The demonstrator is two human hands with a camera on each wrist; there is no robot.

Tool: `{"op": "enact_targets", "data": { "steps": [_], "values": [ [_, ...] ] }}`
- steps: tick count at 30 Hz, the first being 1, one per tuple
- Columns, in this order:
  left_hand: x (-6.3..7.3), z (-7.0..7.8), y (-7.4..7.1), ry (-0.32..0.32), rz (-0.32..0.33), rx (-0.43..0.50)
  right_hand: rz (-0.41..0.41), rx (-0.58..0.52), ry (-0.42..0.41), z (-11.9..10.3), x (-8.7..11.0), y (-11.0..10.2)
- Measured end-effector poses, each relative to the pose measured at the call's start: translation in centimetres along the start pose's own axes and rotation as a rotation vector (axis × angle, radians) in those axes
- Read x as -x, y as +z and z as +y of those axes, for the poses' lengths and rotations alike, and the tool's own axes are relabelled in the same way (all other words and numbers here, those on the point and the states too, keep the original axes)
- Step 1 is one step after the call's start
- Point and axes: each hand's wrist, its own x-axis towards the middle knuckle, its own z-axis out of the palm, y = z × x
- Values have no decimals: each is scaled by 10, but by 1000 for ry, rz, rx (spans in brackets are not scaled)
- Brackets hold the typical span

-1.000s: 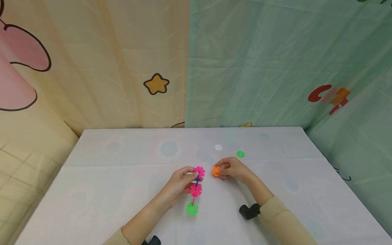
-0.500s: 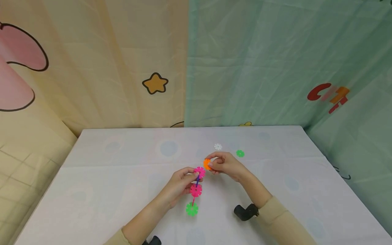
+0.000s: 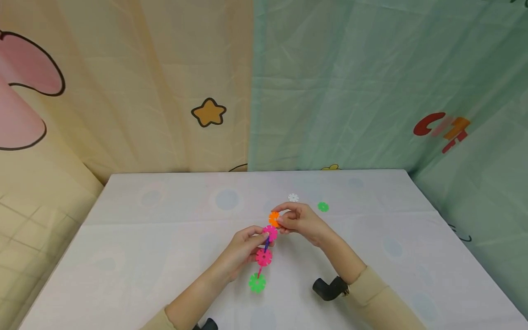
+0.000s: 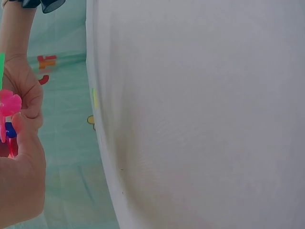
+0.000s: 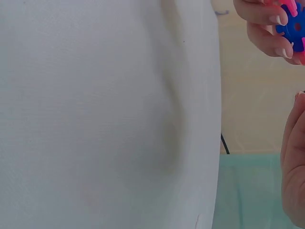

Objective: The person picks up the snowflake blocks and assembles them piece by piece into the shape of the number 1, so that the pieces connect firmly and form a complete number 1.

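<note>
My left hand [image 3: 244,247] pinches the top pink notched disc [image 3: 270,233] of a linked chain between thumb and fingers. Below it come a blue disc [image 5: 293,26] seen edge-on from the head, a second pink disc [image 3: 264,257], a thin pink-red link and a green disc [image 3: 257,283] at the bottom. In my right hand [image 3: 300,222] an orange notched disc [image 3: 274,219] is pinched by thumb and fingers. Its lower edge is right at the upper rim of the top pink disc. The right wrist view shows the chain only in part, at the upper right corner.
A white notched disc [image 3: 293,197] and a loose green disc [image 3: 323,206] lie on the white-covered table [image 3: 156,256] beyond my right hand. Patterned curtains [image 3: 330,91] hang behind the table's far edge. A black wrist camera [image 3: 330,288] sticks out beside my right sleeve.
My right hand has carried the orange disc left and slightly away from me, up to the top pink disc. My left hand keeps its hold on the chain, almost still.
</note>
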Motion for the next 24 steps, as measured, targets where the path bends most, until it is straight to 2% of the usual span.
{"op": "enact_targets", "data": {
  "steps": [17,24],
  "values": [
    [1,2,-1,32,2,-8,-7,-42,-22,0,-2,7],
    [2,1,4,46,35,0,8,-22,-86,-3,0,10]
  ]
}}
